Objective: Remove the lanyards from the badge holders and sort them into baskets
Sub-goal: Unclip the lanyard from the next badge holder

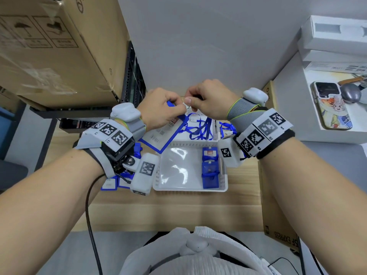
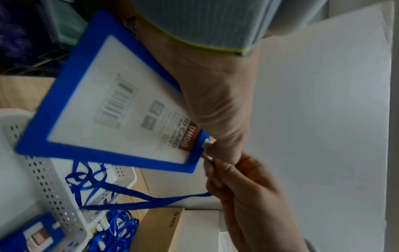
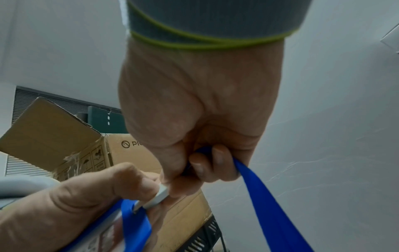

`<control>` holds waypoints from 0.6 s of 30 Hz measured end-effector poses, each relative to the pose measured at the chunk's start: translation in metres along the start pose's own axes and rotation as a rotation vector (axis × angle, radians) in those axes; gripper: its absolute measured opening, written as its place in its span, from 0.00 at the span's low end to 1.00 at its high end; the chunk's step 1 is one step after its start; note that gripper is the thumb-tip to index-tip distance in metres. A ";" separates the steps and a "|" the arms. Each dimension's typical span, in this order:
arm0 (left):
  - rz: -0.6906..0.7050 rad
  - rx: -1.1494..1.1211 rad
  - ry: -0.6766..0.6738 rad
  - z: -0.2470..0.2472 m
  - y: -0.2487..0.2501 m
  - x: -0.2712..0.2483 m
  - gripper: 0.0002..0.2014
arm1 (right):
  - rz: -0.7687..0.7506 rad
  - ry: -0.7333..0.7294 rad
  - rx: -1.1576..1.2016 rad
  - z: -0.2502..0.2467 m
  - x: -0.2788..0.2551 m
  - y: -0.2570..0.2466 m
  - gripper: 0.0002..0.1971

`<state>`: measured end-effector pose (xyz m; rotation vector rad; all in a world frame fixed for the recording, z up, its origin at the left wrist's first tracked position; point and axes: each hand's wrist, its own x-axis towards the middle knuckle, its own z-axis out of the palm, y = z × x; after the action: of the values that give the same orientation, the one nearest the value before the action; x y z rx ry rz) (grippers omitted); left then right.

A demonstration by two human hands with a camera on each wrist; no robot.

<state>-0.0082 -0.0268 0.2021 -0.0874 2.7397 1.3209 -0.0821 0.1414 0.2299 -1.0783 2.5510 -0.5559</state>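
My left hand point(image 1: 177, 109) grips the top tab of a blue-framed badge holder point(image 1: 160, 135), which hangs tilted above the baskets. My right hand point(image 1: 189, 102) pinches the pale lanyard clip point(image 3: 159, 196) at that tab, with the blue lanyard strap point(image 3: 270, 196) running through its curled fingers. The strap point(image 1: 200, 128) loops down into the far white basket point(image 1: 214, 128), which holds other blue lanyards. The near white basket point(image 1: 190, 188) holds blue badge holders point(image 1: 210, 167) along its right side. In the left wrist view the holder point(image 2: 103, 105) shows a barcode card.
More blue badge holders point(image 1: 111, 183) lie on the wooden table point(image 1: 178, 211) under my left wrist. Loose lanyards point(image 1: 226, 128) lie right of the far basket. A big cardboard box point(image 1: 49, 46) stands at the left. A phone point(image 1: 331, 108) lies on the white shelf at the right.
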 end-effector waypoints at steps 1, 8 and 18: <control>-0.008 -0.043 -0.018 0.000 -0.001 0.000 0.12 | 0.009 0.005 0.007 0.000 0.000 0.001 0.11; -0.100 -0.206 -0.153 -0.008 -0.015 -0.006 0.10 | 0.131 0.055 0.156 -0.005 -0.001 0.012 0.14; -0.120 -0.201 -0.253 -0.010 -0.010 -0.009 0.11 | 0.114 -0.024 0.219 -0.002 -0.004 0.007 0.08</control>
<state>0.0015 -0.0407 0.2010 -0.0910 2.3526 1.4597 -0.0847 0.1489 0.2289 -0.8535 2.4438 -0.7660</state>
